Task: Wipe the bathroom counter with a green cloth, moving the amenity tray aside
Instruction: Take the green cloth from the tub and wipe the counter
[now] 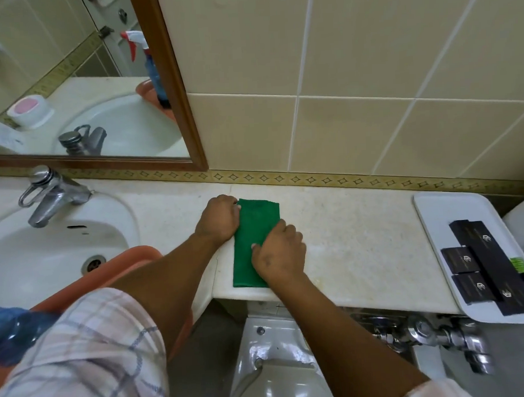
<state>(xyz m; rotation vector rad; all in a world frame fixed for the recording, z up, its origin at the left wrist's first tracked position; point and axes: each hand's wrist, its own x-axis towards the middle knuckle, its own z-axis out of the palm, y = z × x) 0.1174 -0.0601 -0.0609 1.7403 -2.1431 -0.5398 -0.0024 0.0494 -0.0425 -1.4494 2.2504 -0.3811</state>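
A folded green cloth [251, 228] lies flat on the pale marble counter [355, 242], just right of the sink. My left hand [219, 219] grips the cloth's upper left edge with curled fingers. My right hand [279, 253] pinches its lower right side, covering part of it. The white amenity tray [435, 208] sits at the counter's far right end, overhanging the front edge, with several black boxes [480, 267] and a green sachet [519, 265] on it.
A white sink [47, 255] with a chrome tap [49, 192] is at left, and an orange basin [131, 261] rests on its front rim. A wood-framed mirror [171, 82] hangs above. The toilet [274, 363] and chrome pipework [426, 335] sit below the counter.
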